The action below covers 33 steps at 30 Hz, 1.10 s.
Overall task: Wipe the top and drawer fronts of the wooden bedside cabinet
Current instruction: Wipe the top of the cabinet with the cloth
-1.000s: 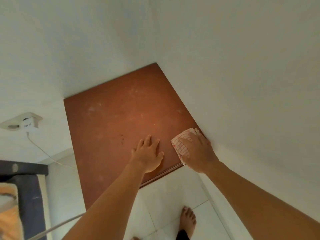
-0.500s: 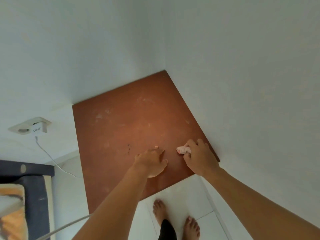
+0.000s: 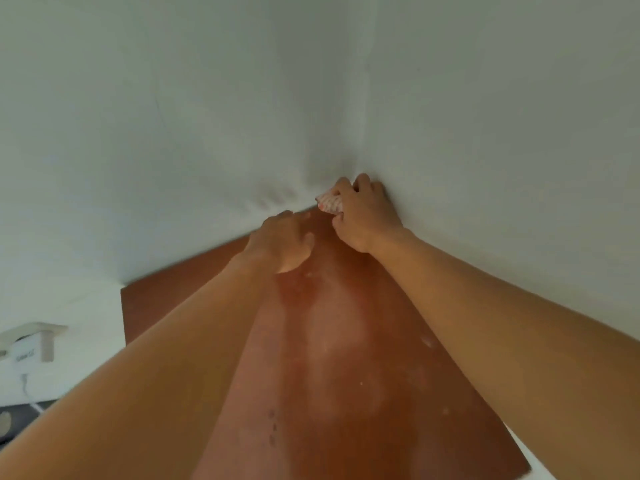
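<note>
The wooden bedside cabinet's reddish-brown top (image 3: 332, 358) fills the lower middle of the head view, dusty with pale smears and a few dark specks. My right hand (image 3: 365, 216) is at the far corner where the two walls meet, fingers closed around a bunched red-and-white checked cloth (image 3: 330, 203) pressed against the top. My left hand (image 3: 282, 242) rests palm down on the top just left of it, fingers curled and holding nothing. Both forearms cover much of the surface. The drawer fronts are out of view.
White walls (image 3: 207, 133) close in behind and to the right of the cabinet. A wall socket with a white plug and cable (image 3: 33, 344) sits low on the left. A dark bed edge (image 3: 14, 420) shows at the bottom left.
Both hands have moved from the cabinet's near edge to its far corner. The cloth went from spread flat to bunched in my right hand. The camera has leaned in closer.
</note>
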Each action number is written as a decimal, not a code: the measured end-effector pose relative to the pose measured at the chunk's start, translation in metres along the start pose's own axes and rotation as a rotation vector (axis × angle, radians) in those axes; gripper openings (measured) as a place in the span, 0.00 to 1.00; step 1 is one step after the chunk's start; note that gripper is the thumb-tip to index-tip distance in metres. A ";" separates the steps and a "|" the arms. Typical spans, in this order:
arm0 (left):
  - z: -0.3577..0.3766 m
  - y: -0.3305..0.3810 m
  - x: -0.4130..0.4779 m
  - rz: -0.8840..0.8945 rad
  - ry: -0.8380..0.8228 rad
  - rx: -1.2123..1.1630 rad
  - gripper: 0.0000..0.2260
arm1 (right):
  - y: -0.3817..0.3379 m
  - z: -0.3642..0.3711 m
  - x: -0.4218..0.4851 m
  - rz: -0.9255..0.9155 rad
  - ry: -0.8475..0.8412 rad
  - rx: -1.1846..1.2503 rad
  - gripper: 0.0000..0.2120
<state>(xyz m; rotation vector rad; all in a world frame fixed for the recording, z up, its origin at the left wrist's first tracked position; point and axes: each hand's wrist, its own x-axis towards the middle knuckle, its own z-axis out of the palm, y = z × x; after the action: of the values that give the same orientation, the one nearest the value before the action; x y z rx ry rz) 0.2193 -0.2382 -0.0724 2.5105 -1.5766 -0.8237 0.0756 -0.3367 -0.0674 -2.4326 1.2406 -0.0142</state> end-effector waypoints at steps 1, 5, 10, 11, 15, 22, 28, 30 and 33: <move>0.002 -0.004 0.011 0.017 -0.009 0.047 0.26 | 0.000 0.007 0.011 -0.005 -0.036 -0.034 0.26; 0.033 -0.021 0.025 0.053 0.022 0.179 0.26 | 0.016 0.046 0.026 -0.132 -0.106 -0.191 0.31; 0.058 -0.028 0.017 0.040 0.054 0.243 0.26 | 0.040 0.084 0.019 -0.173 -0.139 -0.231 0.31; 0.058 -0.027 0.018 0.037 0.049 0.236 0.26 | 0.040 0.085 0.020 -0.171 -0.125 -0.239 0.32; 0.056 -0.025 0.017 0.024 0.041 0.229 0.26 | 0.041 0.086 0.020 -0.178 -0.100 -0.256 0.34; 0.058 -0.015 0.014 -0.021 0.053 0.266 0.27 | 0.048 0.086 -0.011 -0.146 -0.074 -0.212 0.31; 0.062 0.018 0.002 -0.134 0.012 0.289 0.32 | 0.066 0.090 -0.084 -0.120 -0.084 -0.220 0.36; 0.074 0.036 -0.018 -0.093 0.000 0.281 0.31 | 0.074 0.092 -0.114 -0.117 -0.091 -0.216 0.37; 0.102 0.058 -0.059 0.004 -0.006 0.284 0.31 | 0.086 0.097 -0.159 -0.104 -0.086 -0.241 0.34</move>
<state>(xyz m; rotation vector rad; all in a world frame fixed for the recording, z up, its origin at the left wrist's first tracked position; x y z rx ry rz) 0.1041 -0.1921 -0.1171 2.6910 -1.8162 -0.6469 -0.0690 -0.2239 -0.1597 -2.6699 1.1339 0.2196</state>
